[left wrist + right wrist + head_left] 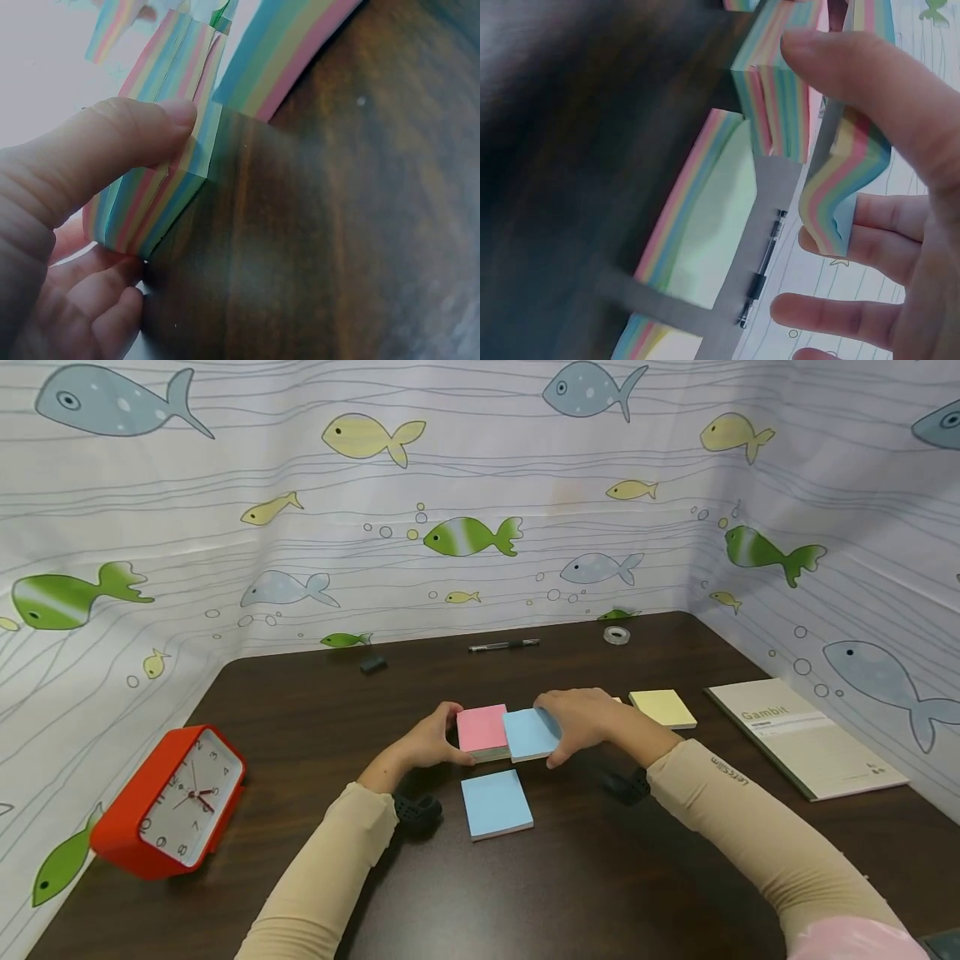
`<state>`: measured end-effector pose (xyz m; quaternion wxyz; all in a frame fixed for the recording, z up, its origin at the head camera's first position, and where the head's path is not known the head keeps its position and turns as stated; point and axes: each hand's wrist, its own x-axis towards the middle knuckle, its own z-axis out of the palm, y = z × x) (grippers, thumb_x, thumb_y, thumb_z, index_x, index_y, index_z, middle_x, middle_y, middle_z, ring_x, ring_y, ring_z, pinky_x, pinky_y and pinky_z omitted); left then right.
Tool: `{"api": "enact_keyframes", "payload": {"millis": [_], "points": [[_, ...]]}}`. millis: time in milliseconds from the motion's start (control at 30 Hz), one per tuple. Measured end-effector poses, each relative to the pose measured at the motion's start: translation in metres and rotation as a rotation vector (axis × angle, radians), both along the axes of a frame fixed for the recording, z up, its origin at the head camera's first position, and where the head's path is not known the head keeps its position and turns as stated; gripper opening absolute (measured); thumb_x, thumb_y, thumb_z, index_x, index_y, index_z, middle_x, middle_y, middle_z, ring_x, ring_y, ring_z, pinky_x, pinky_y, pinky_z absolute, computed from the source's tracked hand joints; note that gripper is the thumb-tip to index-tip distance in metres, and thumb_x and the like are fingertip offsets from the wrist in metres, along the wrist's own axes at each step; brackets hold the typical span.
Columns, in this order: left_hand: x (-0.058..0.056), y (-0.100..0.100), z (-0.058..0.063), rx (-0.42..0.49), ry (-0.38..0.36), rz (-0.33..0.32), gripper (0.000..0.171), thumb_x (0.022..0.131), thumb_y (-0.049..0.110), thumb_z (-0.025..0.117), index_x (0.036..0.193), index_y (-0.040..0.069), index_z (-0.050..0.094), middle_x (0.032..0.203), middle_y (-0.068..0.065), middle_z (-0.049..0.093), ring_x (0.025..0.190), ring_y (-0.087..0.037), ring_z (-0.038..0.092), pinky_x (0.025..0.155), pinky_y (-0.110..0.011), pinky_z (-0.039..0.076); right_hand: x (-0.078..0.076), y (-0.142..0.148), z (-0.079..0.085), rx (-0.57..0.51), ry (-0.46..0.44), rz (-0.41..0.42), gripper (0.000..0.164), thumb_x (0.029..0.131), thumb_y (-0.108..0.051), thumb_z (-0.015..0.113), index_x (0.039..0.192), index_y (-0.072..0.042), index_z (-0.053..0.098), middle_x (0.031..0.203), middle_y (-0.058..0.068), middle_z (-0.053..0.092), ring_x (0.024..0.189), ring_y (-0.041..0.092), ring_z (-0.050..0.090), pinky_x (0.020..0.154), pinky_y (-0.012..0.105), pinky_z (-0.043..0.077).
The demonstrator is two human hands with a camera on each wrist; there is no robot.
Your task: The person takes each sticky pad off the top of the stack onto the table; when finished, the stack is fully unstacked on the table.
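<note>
We see a blue pad (534, 733) held just beside a pink-topped stack (482, 727), around the middle of the table (570, 877).
The right grip (581, 718) pinches the blue pad, thumb near, fingers far; the left grip (427, 739) pinches the pink-topped stack likewise. We cannot tell whether the two touch. We judge both light, and the pad soft, as its striped side bows into a wave in the right wrist view; opposite edges, held gently through the full thickness, should keep sheets from sliding. Nearer us lies a second blue pad (497, 804); rightward, a yellow pad (662, 708) and a notebook (802, 739); far left, a red clock (187, 797).
</note>
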<state>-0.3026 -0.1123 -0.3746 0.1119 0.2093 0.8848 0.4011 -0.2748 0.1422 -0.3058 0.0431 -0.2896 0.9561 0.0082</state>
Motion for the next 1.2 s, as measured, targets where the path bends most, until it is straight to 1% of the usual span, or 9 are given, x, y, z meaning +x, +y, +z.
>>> {"api": "enact_keyframes", "payload": {"millis": [100, 300, 467, 633, 700, 833, 967, 1067, 1200], "points": [[0.000, 0.001, 0.000, -0.009, -0.002, 0.002, 0.086, 0.062, 0.023, 0.080, 0.127, 0.002, 0.028, 0.129, -0.018, 0.036, 0.119, -0.028, 0.034, 0.094, -0.040, 0.029, 0.009, 0.008, -0.001, 0.016, -0.014, 0.006, 0.081, 0.056, -0.052, 0.072, 0.120, -0.010, 0.047, 0.107, 0.002, 0.053, 0.083, 0.018, 0.051, 0.063, 0.036, 0.042], [0.000, -0.001, -0.002, -0.016, -0.008, 0.016, 0.088, 0.060, 0.023, 0.080, 0.127, 0.000, 0.028, 0.129, -0.019, 0.036, 0.119, -0.028, 0.035, 0.093, -0.041, 0.030, 0.023, 0.021, -0.008, 0.043, -0.053, 0.013, 0.080, 0.054, -0.052, 0.074, 0.118, -0.011, 0.048, 0.096, -0.002, 0.053, 0.075, 0.014, 0.049, 0.060, 0.032, 0.040], [0.000, 0.001, -0.003, -0.034, 0.024, 0.007, 0.088, 0.060, 0.019, 0.081, 0.127, -0.001, 0.027, 0.128, -0.019, 0.037, 0.117, -0.029, 0.036, 0.092, -0.042, 0.031, 0.030, 0.029, -0.015, 0.056, -0.099, 0.003, 0.078, 0.053, -0.050, 0.075, 0.116, -0.012, 0.048, 0.093, -0.005, 0.051, 0.075, 0.014, 0.047, 0.061, 0.033, 0.039], [0.001, 0.003, -0.003, -0.049, 0.038, 0.006, 0.089, 0.059, 0.019, 0.081, 0.127, -0.001, 0.027, 0.129, -0.019, 0.036, 0.117, -0.031, 0.036, 0.092, -0.043, 0.031, 0.035, 0.031, -0.022, 0.044, -0.118, -0.003, 0.077, 0.052, -0.049, 0.076, 0.113, -0.012, 0.049, 0.088, -0.007, 0.050, 0.073, 0.013, 0.047, 0.060, 0.033, 0.039], [0.001, 0.003, -0.003, -0.053, 0.040, 0.012, 0.089, 0.059, 0.019, 0.081, 0.127, -0.001, 0.028, 0.129, -0.019, 0.036, 0.117, -0.030, 0.036, 0.092, -0.042, 0.032, 0.038, 0.030, -0.024, 0.045, -0.135, -0.007, 0.077, 0.052, -0.048, 0.076, 0.114, -0.012, 0.049, 0.091, -0.006, 0.051, 0.074, 0.013, 0.047, 0.061, 0.034, 0.039], [0.002, 0.002, -0.005, -0.061, 0.042, 0.015, 0.089, 0.059, 0.020, 0.081, 0.127, -0.001, 0.028, 0.128, -0.019, 0.037, 0.116, -0.030, 0.037, 0.091, -0.043, 0.032, 0.041, 0.025, -0.026, 0.084, -0.189, -0.036, 0.087, 0.052, -0.048, 0.077, 0.123, -0.009, 0.045, 0.109, 0.001, 0.051, 0.087, 0.017, 0.050, 0.069, 0.040, 0.041], [0.002, 0.002, -0.005, -0.053, 0.044, 0.012, 0.089, 0.059, 0.020, 0.081, 0.127, -0.001, 0.028, 0.129, -0.018, 0.036, 0.117, -0.030, 0.036, 0.092, -0.042, 0.032, 0.043, 0.022, -0.018, 0.118, -0.192, -0.055, 0.097, 0.052, -0.049, 0.078, 0.131, -0.009, 0.037, 0.123, 0.010, 0.046, 0.098, 0.025, 0.052, 0.073, 0.045, 0.042], [0.001, 0.002, -0.005, -0.054, 0.052, 0.012, 0.089, 0.059, 0.021, 0.081, 0.127, -0.001, 0.028, 0.129, -0.018, 0.036, 0.116, -0.030, 0.037, 0.091, -0.042, 0.032, 0.044, 0.020, -0.009, 0.121, -0.173, -0.036, 0.094, 0.056, -0.048, 0.076, 0.131, -0.008, 0.037, 0.125, 0.012, 0.045, 0.104, 0.028, 0.049, 0.074, 0.046, 0.041], [0.000, 0.003, -0.004, -0.070, 0.057, 0.017, 0.089, 0.059, 0.021, 0.081, 0.127, 0.000, 0.028, 0.127, -0.018, 0.038, 0.114, -0.030, 0.039, 0.090, -0.042, 0.033, 0.042, 0.016, -0.001, 0.108, -0.138, -0.007, 0.082, 0.063, -0.043, 0.074, 0.128, -0.006, 0.041, 0.123, 0.013, 0.047, 0.109, 0.028, 0.046, 0.076, 0.044, 0.041]]}}
